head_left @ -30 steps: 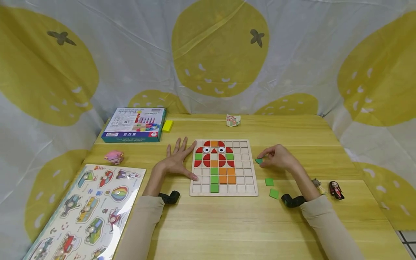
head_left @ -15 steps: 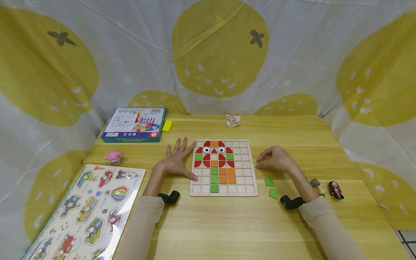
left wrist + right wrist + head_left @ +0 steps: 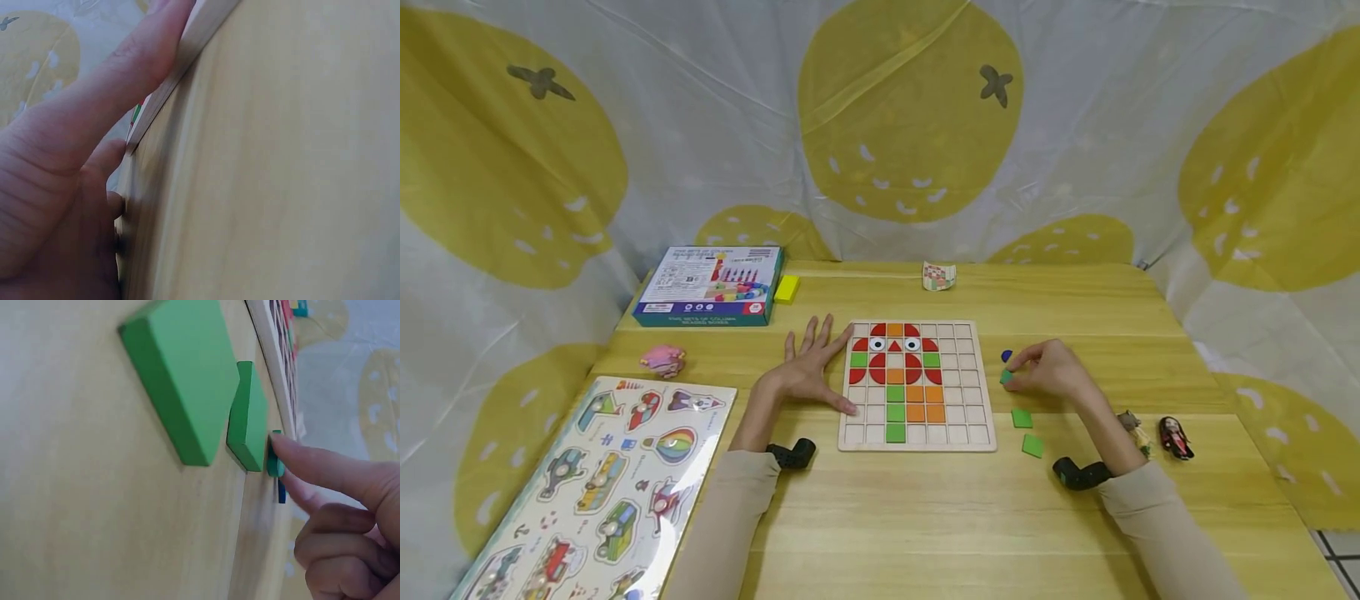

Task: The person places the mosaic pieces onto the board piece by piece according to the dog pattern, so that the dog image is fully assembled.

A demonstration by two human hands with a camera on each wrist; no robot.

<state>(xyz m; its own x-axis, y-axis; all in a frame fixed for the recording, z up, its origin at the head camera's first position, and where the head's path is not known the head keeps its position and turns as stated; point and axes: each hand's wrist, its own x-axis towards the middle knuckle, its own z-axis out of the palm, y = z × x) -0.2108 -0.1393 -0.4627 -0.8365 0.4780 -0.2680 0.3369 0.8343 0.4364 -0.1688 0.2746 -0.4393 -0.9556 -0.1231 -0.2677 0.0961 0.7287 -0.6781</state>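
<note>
A wooden grid board (image 3: 957,414) lies mid-table with red, orange and green tiles and two eye tiles in its cells. My left hand (image 3: 805,373) rests at its left edge, fingers spread, the thumb against the rim as the left wrist view shows. Right of the board, my right hand (image 3: 1051,369) pinches a small dark green tile (image 3: 274,455) between thumb and forefinger, close over the table. Just beyond those fingertips lies a dark blue piece (image 3: 1007,356), partly covered in the right wrist view. Two light green square tiles (image 3: 1022,418) lie nearer to me.
A puzzle board with vehicle pictures (image 3: 625,475) lies at the left. Behind it are a pink toy (image 3: 663,361), a boxed set (image 3: 707,287) and a yellow block (image 3: 787,289). A paper scrap (image 3: 938,276) sits at the back. Small figurines (image 3: 1176,438) lie beside my right forearm.
My right hand first shifted slightly left, then back right with the green tile. The blue piece now shows beside its fingertips. The left hand stays at the board's edge.
</note>
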